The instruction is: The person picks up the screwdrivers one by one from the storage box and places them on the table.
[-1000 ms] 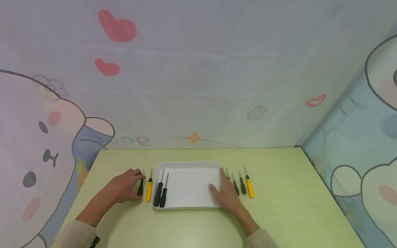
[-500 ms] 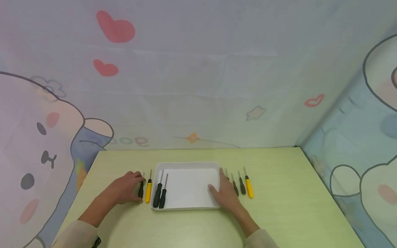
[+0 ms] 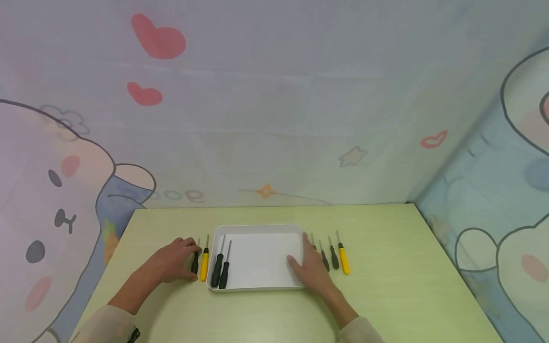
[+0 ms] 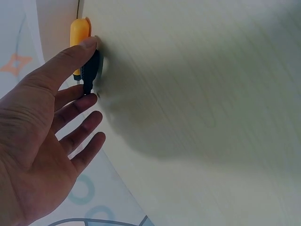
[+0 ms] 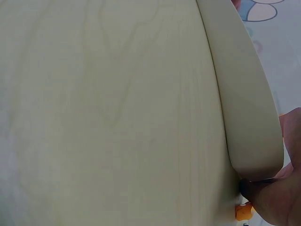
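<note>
My left hand (image 3: 173, 261) pinches a small black-handled screwdriver (image 4: 91, 68) left of the tray. The thumb is at the handle's end and a fingertip near its neck; the other fingers spread apart. Right beside it lies a yellow-handled screwdriver (image 3: 204, 267). The white tray (image 3: 261, 287) holds two black-handled screwdrivers along its left side, a larger one (image 3: 217, 270) and a smaller one (image 3: 224, 275). At the tray's right side, my right hand (image 3: 314, 269) grips the rim, thumb over the inside and fingers along the outer wall. Only part of that hand shows in the right wrist view.
Right of the tray lie several screwdrivers: black-handled ones, such as this black screwdriver (image 3: 334, 259), and a yellow one (image 3: 344, 261). The right hand partly covers the nearest. The light wooden table (image 3: 386, 295) meets a printed cloth backdrop (image 3: 279, 119) behind.
The head view has shifted slightly. The left hand sits a touch lower around the small black screwdriver; the right hand has stayed at the tray's rim.
</note>
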`<state>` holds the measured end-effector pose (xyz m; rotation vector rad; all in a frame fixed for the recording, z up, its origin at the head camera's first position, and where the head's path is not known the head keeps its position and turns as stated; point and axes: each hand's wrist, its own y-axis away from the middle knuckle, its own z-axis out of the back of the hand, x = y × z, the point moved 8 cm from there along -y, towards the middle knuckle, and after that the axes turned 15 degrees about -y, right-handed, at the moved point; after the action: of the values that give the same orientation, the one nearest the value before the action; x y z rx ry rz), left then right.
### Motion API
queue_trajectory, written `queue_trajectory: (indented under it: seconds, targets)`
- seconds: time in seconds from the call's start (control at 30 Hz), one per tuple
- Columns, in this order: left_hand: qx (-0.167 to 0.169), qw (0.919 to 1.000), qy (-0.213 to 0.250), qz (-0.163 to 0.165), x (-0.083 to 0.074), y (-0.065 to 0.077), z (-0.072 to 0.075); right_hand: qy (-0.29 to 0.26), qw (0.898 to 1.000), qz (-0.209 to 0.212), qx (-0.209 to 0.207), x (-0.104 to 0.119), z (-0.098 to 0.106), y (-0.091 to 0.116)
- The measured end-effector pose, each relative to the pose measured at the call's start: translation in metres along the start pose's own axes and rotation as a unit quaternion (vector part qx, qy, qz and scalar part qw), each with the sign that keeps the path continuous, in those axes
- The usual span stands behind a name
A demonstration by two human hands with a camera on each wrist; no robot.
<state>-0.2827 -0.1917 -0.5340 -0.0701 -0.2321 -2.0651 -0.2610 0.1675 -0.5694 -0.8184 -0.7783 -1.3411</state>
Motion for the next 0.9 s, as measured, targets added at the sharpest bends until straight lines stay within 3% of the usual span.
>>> queue_trajectory:
  seconds: [0.9]
  targets:
    - [-0.007,1.0,0.003,0.0,-0.0033,0.0026,0.0062,-0.003,1.0,-0.013,-0.004,-0.0027,-0.0013,0.0001]
